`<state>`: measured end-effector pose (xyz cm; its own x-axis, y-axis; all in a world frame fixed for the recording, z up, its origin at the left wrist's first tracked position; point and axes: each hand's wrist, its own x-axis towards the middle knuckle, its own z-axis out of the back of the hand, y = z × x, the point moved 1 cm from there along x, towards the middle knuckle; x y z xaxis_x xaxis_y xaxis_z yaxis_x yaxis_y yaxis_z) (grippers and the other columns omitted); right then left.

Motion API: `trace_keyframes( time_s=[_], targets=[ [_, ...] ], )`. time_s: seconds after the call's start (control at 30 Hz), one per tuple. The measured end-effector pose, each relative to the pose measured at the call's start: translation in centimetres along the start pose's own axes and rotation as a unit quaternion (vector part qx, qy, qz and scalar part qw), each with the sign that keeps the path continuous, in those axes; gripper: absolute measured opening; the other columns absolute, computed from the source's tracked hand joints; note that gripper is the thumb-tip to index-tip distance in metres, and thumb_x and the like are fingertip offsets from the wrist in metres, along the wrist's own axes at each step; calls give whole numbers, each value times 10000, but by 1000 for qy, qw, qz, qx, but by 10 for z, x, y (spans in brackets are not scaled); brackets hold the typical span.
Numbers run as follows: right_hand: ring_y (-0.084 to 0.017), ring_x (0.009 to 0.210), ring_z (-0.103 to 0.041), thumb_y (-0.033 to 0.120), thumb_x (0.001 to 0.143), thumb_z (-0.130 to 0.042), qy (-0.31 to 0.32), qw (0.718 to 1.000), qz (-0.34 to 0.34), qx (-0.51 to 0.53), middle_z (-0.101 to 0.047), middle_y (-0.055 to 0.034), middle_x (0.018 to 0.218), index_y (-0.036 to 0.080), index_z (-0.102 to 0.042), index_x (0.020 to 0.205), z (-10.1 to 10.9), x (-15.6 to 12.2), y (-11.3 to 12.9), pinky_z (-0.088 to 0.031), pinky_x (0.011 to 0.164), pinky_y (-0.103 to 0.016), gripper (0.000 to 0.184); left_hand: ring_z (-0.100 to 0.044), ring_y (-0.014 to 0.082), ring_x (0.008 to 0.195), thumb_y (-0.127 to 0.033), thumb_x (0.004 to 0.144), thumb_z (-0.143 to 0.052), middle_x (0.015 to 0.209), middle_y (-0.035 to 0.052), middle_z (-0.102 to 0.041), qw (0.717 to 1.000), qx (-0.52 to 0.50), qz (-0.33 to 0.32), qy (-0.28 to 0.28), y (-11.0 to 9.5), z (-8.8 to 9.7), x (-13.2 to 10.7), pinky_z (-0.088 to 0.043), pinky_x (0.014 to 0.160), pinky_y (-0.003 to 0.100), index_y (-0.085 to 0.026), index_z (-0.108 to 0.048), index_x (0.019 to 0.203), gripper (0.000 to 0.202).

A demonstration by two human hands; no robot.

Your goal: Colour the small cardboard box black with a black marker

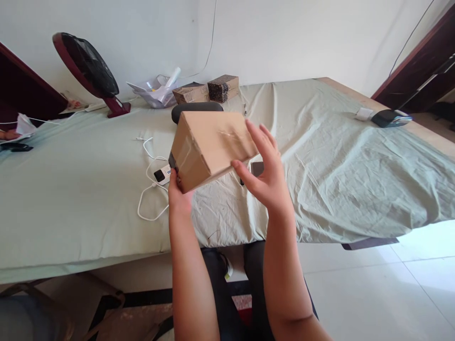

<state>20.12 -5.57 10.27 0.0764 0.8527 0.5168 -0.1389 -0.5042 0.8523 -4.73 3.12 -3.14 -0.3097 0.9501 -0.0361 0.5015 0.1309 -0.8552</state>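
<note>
We hold a brown cardboard box [213,144] tilted above the cloth-covered worktop [95,199]. Our left hand [180,196] has its grip closed on the box's lower left corner; our right hand [265,173] spreads thumb and fingers wide at the right end, contact unclear. A white cable [152,219] lies to the left, a fan [85,64] farther back.

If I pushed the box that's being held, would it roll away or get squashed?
The box probably wouldn't roll: its sides are flat, so it would more likely slide. It seems fairly stiff, since its edges look straight in the left hand's grip, though a hard push might dent it. The shiny strip on its end could feel slippery.
</note>
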Motion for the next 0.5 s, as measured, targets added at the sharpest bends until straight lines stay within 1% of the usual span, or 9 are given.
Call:
trace_keyframes(
  time_s=[0.03, 0.07, 0.1, 0.17, 0.23, 0.3, 0.4, 0.43, 0.5],
  targets=[
    [-419, 1738, -53, 536, 876, -845, -13, 1000, -1, -3, -446, 80, 1742, 470, -587, 1550, 1, 0, 3, -149, 1371, -758, 724, -672, 359, 1370, -689, 865, -749, 1399, 119, -753, 1000, -14, 18, -13, -1, -1, -1, -639, 1000, 480, -253, -771, 1226, 566],
    [-433, 1736, -37, 540, 844, -878, -21, 1000, -4, -1, -412, 75, 1762, 465, -566, 1570, 2, 0, 4, -161, 1367, -765, 794, -661, 360, 1388, -679, 868, -749, 1413, 114, -747, 999, -27, 31, -21, -2, -3, -2, -636, 1010, 484, -254, -770, 1227, 557],
    [-443, 1733, -59, 548, 819, -901, -22, 1000, -11, 4, -405, 59, 1768, 453, -542, 1594, 3, 0, 3, -192, 1362, -762, 859, -649, 360, 1409, -668, 876, -746, 1432, 113, -739, 999, -33, 32, -18, -4, -6, -4, -632, 1022, 484, -253, -768, 1235, 550],
    [-447, 1718, -165, 564, 798, -914, -10, 999, -31, 16, -440, 22, 1752, 427, -507, 1629, 7, 0, -2, -286, 1349, -734, 936, -624, 347, 1447, -652, 886, -749, 1469, 107, -722, 999, -40, 23, 2, -6, -10, -6, -620, 1056, 476, -253, -767, 1246, 538],
    [-439, 1696, -258, 557, 795, -917, 8, 999, -47, 26, -470, 6, 1736, 408, -504, 1639, 12, -1, -7, -368, 1330, -693, 951, -608, 324, 1472, -646, 895, -748, 1489, 96, -712, 999, -44, 9, 22, -7, -14, -8, -602, 1094, 460, -255, -768, 1251, 529],
    [-428, 1688, -289, 530, 794, -922, 17, 998, -54, 28, -488, 3, 1726, 394, -545, 1615, 16, -3, -10, -395, 1329, -659, 914, -603, 297, 1477, -644, 895, -748, 1471, 85, -725, 999, -45, -13, 24, -6, -15, -9, -579, 1128, 432, -249, -778, 1229, 517],
    [-419, 1678, -314, 533, 787, -926, 12, 998, -67, 3, -524, -14, 1704, 354, -643, 1528, 22, -5, -10, -371, 1353, -626, 813, -613, 270, 1459, -632, 863, -782, 1355, 82, -779, 997, -32, -66, 4, -6, -11, -8, -537, 1170, 385, -225, -794, 1149, 497],
    [-419, 1659, -356, 561, 795, -914, 14, 997, -74, -8, -557, -29, 1678, 335, -671, 1492, 23, -5, -8, -375, 1351, -620, 771, -617, 265, 1452, -628, 850, -795, 1317, 78, -791, 996, -26, -86, 2, -6, -10, -8, -524, 1180, 374, -223, -794, 1134, 495],
    [-428, 1564, -497, 641, 849, -843, 23, 997, -76, -15, -652, -77, 1579, 285, -720, 1408, 22, -4, -5, -434, 1306, -628, 674, -626, 253, 1430, -615, 824, -825, 1277, 65, -796, 992, -15, -125, 6, -8, -7, -9, -506, 1182, 357, -235, -786, 1136, 493]
  ],
)
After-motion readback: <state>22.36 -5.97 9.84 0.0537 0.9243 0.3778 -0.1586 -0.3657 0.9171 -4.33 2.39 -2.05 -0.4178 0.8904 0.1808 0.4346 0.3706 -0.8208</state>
